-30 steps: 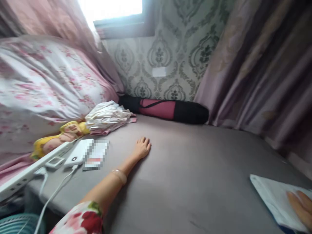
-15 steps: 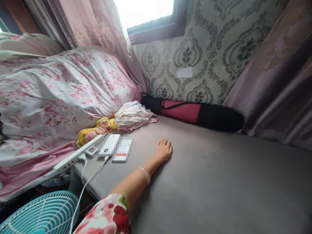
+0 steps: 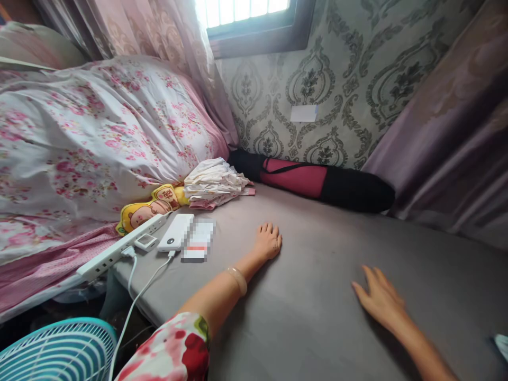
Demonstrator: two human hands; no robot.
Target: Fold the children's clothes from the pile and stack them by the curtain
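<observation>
a grey sheet (image 3: 313,307) is spread across the bed, below and between both hands. the left hand (image 3: 269,241) is laid palm down on it, with nothing gripped and the fingers slightly apart; a pale bangle (image 3: 237,280) is worn on that wrist. the right hand (image 3: 379,299) is held farther right with thumb and fingers spread and nothing grasped; it is blurred, and whether the sheet is touched by it cannot be told. at the right edge, a pale object (image 3: 501,344) is partly cut off. left of the left hand, a pixelated flat item (image 3: 198,241) is placed beside a white power bank (image 3: 175,233), into which a white cable (image 3: 137,300) is plugged. beyond these, a power strip (image 3: 123,247), a yellow plush (image 3: 146,212) and bunched cloth (image 3: 214,182) are seen. a black and red bag (image 3: 293,179) is set along the wall. a turquoise fan (image 3: 59,352) is partly shown at lower left.
</observation>
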